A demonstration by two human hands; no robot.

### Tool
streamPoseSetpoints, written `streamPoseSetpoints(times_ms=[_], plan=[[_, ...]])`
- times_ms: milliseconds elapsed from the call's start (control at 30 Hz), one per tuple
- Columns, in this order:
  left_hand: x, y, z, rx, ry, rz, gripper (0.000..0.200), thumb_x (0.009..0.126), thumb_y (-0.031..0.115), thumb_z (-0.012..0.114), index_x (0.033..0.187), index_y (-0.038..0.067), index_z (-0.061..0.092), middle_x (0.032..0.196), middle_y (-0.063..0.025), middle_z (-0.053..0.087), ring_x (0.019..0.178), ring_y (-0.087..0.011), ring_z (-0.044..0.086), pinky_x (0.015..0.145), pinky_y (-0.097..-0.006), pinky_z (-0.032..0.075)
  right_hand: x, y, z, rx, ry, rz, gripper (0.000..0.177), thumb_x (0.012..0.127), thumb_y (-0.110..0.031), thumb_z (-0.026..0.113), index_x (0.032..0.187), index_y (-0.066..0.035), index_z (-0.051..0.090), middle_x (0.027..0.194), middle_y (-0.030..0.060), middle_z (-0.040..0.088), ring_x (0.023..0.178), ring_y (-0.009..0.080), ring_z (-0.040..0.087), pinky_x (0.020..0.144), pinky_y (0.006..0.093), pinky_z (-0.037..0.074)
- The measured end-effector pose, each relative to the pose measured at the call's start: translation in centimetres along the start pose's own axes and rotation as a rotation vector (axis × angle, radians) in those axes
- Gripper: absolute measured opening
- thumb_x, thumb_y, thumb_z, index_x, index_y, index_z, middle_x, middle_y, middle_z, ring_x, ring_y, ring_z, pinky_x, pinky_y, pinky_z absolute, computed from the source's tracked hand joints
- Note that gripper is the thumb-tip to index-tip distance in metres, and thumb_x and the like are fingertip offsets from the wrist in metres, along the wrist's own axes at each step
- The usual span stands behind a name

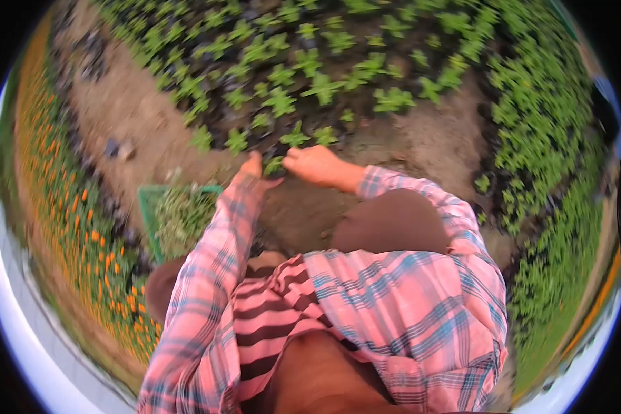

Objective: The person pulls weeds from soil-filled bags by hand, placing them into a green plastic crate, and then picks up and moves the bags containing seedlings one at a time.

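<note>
Bent close over the near edge of a bed of seedlings, I have both hands at one small green seedling (274,164) in a dark pot or bag. My left hand (253,168) is beside it on the left, its visible fingers apart and partly hidden by the sleeve. On the other side, my right hand (316,165) has its fingers curled together near the leaves. Whatever those fingertips may hold is too small and blurred to make out. More seedlings (295,135) stand just beyond both hands.
A green crate (147,214) filled with pulled weeds (183,214) sits at my left. Bare soil (127,96) runs along the left side. Orange flowers (100,245) grow in a row farther left. Dense green plants (541,124) line the right.
</note>
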State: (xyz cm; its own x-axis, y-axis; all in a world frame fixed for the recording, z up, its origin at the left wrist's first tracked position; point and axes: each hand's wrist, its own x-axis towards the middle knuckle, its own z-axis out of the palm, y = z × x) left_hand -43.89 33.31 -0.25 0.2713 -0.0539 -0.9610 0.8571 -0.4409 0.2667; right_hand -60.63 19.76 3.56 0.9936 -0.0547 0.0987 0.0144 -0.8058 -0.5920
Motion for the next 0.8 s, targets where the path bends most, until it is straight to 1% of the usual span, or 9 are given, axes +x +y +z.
streamPoseSetpoints(times_ms=[67, 200, 300, 367, 467, 567, 700, 767, 800], plan=[[-0.2, -0.6, 0.1, 0.094, -0.189, 0.065, 0.048, 0.096, 0.052, 0.038, 0.126, 0.015, 0.047, 0.123, -0.0114, 0.053, 0.110, -0.0348, 0.053, 0.084, -0.0595, 0.047, -1.9, 0.2, -2.2, 0.078, 0.092, 0.068, 0.019, 0.079, -0.011, 0.060, 0.097, -0.010, 0.055, 0.083, 0.0100, 0.055, 0.070, 0.0291, 0.062, 0.058, 0.0388, 0.051], [-0.6, 0.4, 0.8, 0.199, 0.085, 0.083, 0.058, 0.091, 0.060, 0.040, 0.125, 0.014, 0.050, 0.117, -0.0081, 0.055, 0.106, -0.0275, 0.054, 0.078, -0.0485, 0.046, -7.4, 3.7, -5.5, 0.091, 0.457, 0.344, 0.017, 0.084, -0.013, 0.060, 0.101, -0.012, 0.059, 0.089, 0.0096, 0.059, 0.076, 0.0291, 0.061, 0.063, 0.0382, 0.052], [6.0, 0.7, -3.3, 0.307, 0.213, 0.038, 0.060, 0.091, 0.060, 0.040, 0.126, 0.013, 0.050, 0.113, -0.0101, 0.057, 0.093, -0.0259, 0.058, 0.068, -0.0446, 0.047, -12.7, 7.6, -9.0, -0.054, 0.859, 0.702, 0.012, 0.082, -0.012, 0.059, 0.093, -0.008, 0.060, 0.088, 0.0139, 0.060, 0.080, 0.0337, 0.060, 0.071, 0.0417, 0.051], [11.8, 0.0, -7.4, 0.590, 0.228, 0.200, 0.059, 0.092, 0.061, 0.038, 0.116, 0.010, 0.056, 0.096, -0.0091, 0.063, 0.069, -0.0265, 0.058, 0.058, -0.0403, 0.047, -17.8, 11.8, -10.7, -0.177, 0.926, 0.861, 0.012, 0.081, -0.010, 0.060, 0.093, -0.006, 0.060, 0.087, 0.0160, 0.060, 0.085, 0.0354, 0.059, 0.076, 0.0444, 0.049], [6.4, -1.4, -5.6, 0.863, 0.190, 0.562, 0.064, 0.092, 0.061, 0.038, 0.117, 0.005, 0.056, 0.091, -0.0152, 0.063, 0.058, -0.0296, 0.057, 0.051, -0.0380, 0.046, -23.1, 16.7, -13.6, -0.202, 0.834, 1.100, 0.017, 0.080, -0.008, 0.059, 0.097, -0.004, 0.059, 0.093, 0.0180, 0.059, 0.089, 0.0375, 0.059, 0.079, 0.0456, 0.048], [8.6, -1.0, -7.3, 1.072, 0.167, 0.515, 0.066, 0.090, 0.063, 0.040, 0.133, 0.012, 0.046, 0.110, -0.0160, 0.062, 0.081, -0.0296, 0.062, 0.057, -0.0379, 0.050, -24.5, 18.8, -17.0, -0.389, 0.685, 1.228, 0.023, 0.080, -0.008, 0.060, 0.103, -0.004, 0.057, 0.103, 0.0200, 0.057, 0.092, 0.0383, 0.059, 0.079, 0.0444, 0.049], [10.4, -0.8, -8.2, 1.274, 0.229, 0.552, 0.067, 0.093, 0.062, 0.036, 0.135, 0.011, 0.045, 0.110, -0.0181, 0.062, 0.093, -0.0366, 0.059, 0.074, -0.0426, 0.049, -25.2, 22.7, -17.8, -0.595, 0.673, 1.251, 0.025, 0.081, -0.007, 0.059, 0.104, -0.006, 0.053, 0.100, 0.0196, 0.055, 0.091, 0.0394, 0.060, 0.074, 0.0458, 0.050], [8.4, -0.7, -7.2, 1.250, 0.217, 0.562, 0.064, 0.094, 0.058, 0.036, 0.135, 0.009, 0.044, 0.111, -0.0181, 0.062, 0.096, -0.0372, 0.059, 0.078, -0.0420, 0.047, -26.1, 25.0, -17.7, -0.585, 0.279, 1.254, 0.021, 0.081, -0.007, 0.056, 0.101, -0.006, 0.052, 0.102, 0.0177, 0.058, 0.089, 0.0370, 0.062, 0.073, 0.0442, 0.052], [7.7, -0.9, -7.0, 1.226, 0.200, 0.570, 0.061, 0.096, 0.055, 0.035, 0.135, 0.007, 0.043, 0.111, -0.0182, 0.062, 0.098, -0.0377, 0.058, 0.082, -0.0413, 0.046, -25.8, 25.5, -18.2, -0.599, 0.322, 1.242, 0.017, 0.079, -0.006, 0.055, 0.096, -0.006, 0.053, 0.098, 0.0166, 0.059, 0.084, 0.0371, 0.063, 0.070, 0.0443, 0.052]])
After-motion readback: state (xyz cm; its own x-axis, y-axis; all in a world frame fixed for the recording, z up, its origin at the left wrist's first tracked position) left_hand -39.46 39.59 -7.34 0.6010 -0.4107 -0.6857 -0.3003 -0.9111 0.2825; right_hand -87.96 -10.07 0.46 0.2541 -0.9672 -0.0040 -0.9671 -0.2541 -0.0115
